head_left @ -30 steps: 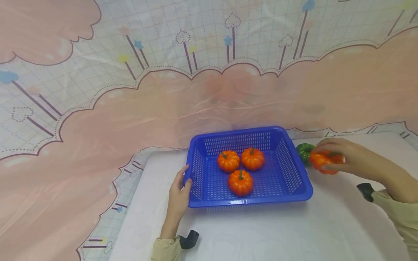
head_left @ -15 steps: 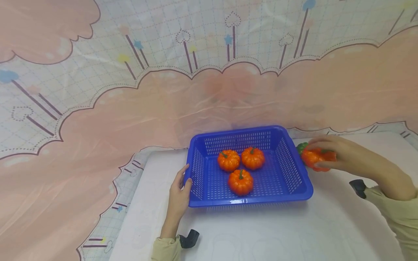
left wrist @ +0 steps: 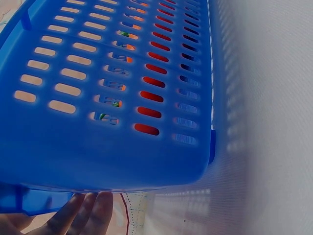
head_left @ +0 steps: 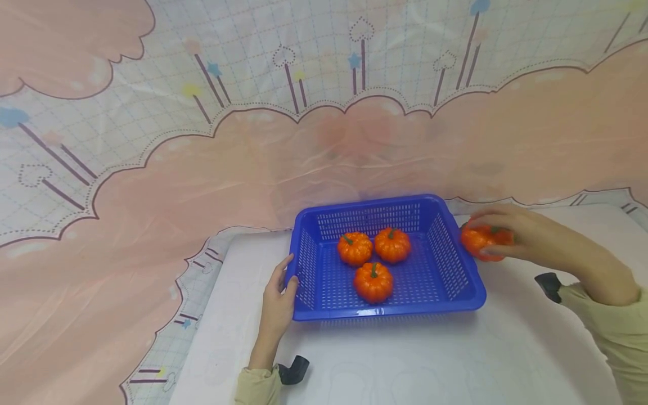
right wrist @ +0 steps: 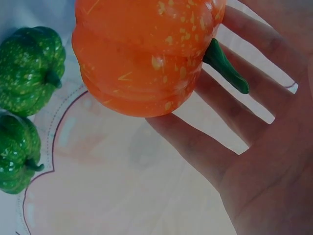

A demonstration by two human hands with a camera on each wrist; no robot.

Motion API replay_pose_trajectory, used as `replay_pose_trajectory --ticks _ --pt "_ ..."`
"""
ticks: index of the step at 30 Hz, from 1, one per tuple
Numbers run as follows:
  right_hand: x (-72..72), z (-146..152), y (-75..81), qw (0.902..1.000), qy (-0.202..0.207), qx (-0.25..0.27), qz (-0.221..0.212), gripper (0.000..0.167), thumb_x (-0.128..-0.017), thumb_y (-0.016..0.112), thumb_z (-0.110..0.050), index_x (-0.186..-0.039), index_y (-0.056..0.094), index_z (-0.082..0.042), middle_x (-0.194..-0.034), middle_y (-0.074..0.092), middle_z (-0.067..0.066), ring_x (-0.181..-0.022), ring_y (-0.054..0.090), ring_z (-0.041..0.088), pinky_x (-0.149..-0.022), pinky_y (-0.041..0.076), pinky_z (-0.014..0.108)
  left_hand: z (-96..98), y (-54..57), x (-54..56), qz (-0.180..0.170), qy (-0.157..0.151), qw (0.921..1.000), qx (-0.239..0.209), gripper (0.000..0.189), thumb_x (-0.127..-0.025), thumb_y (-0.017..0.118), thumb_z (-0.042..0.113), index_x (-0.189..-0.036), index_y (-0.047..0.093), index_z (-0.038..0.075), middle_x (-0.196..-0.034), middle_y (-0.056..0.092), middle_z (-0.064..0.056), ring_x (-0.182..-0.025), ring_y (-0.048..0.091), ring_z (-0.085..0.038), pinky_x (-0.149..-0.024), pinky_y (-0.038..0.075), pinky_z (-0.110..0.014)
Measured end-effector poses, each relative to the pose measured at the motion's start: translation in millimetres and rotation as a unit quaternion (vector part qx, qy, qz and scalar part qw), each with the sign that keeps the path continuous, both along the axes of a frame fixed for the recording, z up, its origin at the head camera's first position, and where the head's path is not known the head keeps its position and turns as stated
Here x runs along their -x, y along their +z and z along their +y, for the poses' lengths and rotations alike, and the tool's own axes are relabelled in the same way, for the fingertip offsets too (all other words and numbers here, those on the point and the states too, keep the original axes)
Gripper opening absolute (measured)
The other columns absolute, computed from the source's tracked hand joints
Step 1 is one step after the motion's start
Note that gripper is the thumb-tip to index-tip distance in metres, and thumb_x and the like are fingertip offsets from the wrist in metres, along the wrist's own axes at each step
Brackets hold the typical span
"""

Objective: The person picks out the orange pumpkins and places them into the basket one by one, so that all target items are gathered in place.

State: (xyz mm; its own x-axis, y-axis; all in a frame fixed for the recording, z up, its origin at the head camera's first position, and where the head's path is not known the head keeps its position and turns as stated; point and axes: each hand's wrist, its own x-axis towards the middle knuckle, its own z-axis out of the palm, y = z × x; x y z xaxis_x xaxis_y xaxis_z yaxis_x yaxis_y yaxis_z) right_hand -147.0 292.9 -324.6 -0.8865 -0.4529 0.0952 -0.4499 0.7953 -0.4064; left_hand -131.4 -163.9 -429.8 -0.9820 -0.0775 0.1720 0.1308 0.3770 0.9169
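Note:
My right hand holds an orange toy pumpkin with a green stem, just beside the right rim of a blue plastic basket. In the right wrist view the fingers spread around this pumpkin. My left hand grips the basket's left rim, thumb near the top edge; its fingers show at the rim in the left wrist view. Inside the basket sit three orange pumpkins, one at the back left, one at the back right and one in front.
Two green pumpkins, one above the other in the right wrist view, are mostly hidden behind my right hand and its pumpkin in the head view. A white tabletop lies beneath; a patterned pink cloth hangs behind.
My right hand has moved left with the orange pumpkin, closer to the basket's right rim, covering the green pumpkins in the head view. The left hand and basket have stayed put.

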Motion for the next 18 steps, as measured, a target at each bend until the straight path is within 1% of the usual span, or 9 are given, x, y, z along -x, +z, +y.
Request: replay_pose_trajectory --ticks 4,7,11,18 --pt "1.7 -4.9 2.8 1.0000 0.000 -0.003 -0.008 0.045 -0.086 0.077 -0.032 -0.127 0.067 -0.017 -0.140 0.054 0.013 -0.129 0.045 0.041 -0.095 0.046 0.068 0.7 1.4 -0.6 -0.005 0.001 1.0000 0.000 0.048 -0.101 0.047 0.006 -0.148 0.045 0.014 -0.147 0.048 -0.023 -0.135 0.047 -0.042 -0.111 0.035 -0.062" --pt "2.7 -8.2 4.5 1.0000 0.005 -0.002 -0.003 0.045 -0.086 0.077 -0.032 -0.127 0.067 -0.017 -0.140 0.055 0.013 -0.129 0.045 0.041 -0.095 0.046 0.068 1.0 2.2 -0.7 -0.004 0.001 1.0000 0.001 0.048 -0.101 0.047 0.006 -0.148 0.045 0.014 -0.146 0.049 -0.023 -0.135 0.048 -0.042 -0.111 0.036 -0.062" --pt "3.4 -14.1 6.1 0.9998 0.018 0.009 0.006 0.046 -0.085 0.078 -0.032 -0.127 0.067 -0.017 -0.139 0.056 0.013 -0.130 0.045 0.041 -0.097 0.044 0.068 0.5 2.2 -0.7 -0.001 -0.001 1.0000 0.001 0.048 -0.101 0.047 0.005 -0.148 0.045 0.013 -0.148 0.047 -0.023 -0.136 0.047 -0.043 -0.111 0.035 -0.062" --pt "4.9 -27.5 8.6 0.9992 0.027 0.030 -0.007 0.045 -0.085 0.077 -0.036 -0.125 0.068 -0.017 -0.136 0.058 0.011 -0.131 0.045 0.040 -0.101 0.042 0.067 1.0 3.2 -1.4 -0.004 -0.002 1.0000 -0.001 0.048 -0.101 0.047 0.005 -0.148 0.045 0.014 -0.146 0.049 -0.024 -0.135 0.047 -0.042 -0.111 0.035 -0.063"
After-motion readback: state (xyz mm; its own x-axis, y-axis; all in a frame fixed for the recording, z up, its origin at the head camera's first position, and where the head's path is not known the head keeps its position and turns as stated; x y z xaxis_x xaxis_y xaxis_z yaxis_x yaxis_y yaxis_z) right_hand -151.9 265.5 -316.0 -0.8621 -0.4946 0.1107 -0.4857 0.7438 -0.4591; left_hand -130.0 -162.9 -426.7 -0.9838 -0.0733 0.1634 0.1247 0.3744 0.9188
